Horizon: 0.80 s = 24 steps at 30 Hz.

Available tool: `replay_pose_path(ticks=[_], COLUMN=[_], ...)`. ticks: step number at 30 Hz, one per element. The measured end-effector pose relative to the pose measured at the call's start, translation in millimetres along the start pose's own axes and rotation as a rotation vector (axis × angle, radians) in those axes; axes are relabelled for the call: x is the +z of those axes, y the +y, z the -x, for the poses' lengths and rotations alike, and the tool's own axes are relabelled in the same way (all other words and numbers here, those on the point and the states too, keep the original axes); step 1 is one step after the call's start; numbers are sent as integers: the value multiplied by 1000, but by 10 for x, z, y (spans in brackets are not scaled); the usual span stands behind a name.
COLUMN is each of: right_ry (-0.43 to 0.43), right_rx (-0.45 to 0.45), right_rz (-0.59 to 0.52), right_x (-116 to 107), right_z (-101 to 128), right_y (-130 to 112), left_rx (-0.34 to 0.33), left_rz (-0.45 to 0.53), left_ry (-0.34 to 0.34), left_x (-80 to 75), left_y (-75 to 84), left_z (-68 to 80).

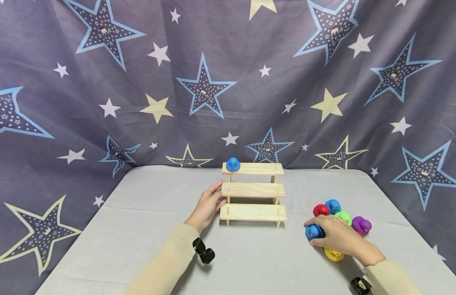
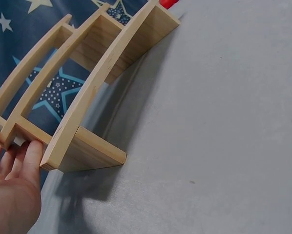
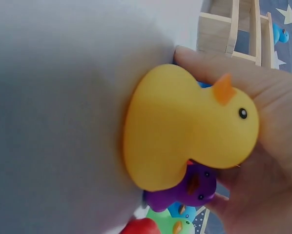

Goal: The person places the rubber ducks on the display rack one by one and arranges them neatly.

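Yellow duck (image 1: 334, 255) by right grip (image 1: 338, 237); purple duck (image 1: 361, 225) near.

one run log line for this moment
left hand: touches three-tier wooden shelf | right hand: grips blue toy duck | top tier: second blue duck | near right hand: yellow duck

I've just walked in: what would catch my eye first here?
Probably the bright toy ducks bunched on the right of the grey tabletop, where the right hand grips a blue one. Next, the three-tiered wooden stand in the middle, with a single blue duck at the left end of its top shelf. Behind hangs a star-patterned curtain.
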State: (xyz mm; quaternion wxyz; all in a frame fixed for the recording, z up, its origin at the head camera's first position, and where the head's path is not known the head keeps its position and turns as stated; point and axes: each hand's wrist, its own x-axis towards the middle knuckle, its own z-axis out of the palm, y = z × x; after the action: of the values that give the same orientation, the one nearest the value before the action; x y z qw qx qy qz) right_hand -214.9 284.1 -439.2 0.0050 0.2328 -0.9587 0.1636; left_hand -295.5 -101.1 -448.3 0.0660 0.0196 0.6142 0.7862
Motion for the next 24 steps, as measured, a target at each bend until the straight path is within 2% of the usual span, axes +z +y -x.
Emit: replay_pose_path(ticks=[24], right_ry=[-34], right_rx=[-40], right_rz=[-58], right_x=[-135], right_z=[-39], right_y=[-32], left_rx=[-6], left_rz=[-9], left_ry=[-2], left_x=[2], left_y=[1], left_z=[-5])
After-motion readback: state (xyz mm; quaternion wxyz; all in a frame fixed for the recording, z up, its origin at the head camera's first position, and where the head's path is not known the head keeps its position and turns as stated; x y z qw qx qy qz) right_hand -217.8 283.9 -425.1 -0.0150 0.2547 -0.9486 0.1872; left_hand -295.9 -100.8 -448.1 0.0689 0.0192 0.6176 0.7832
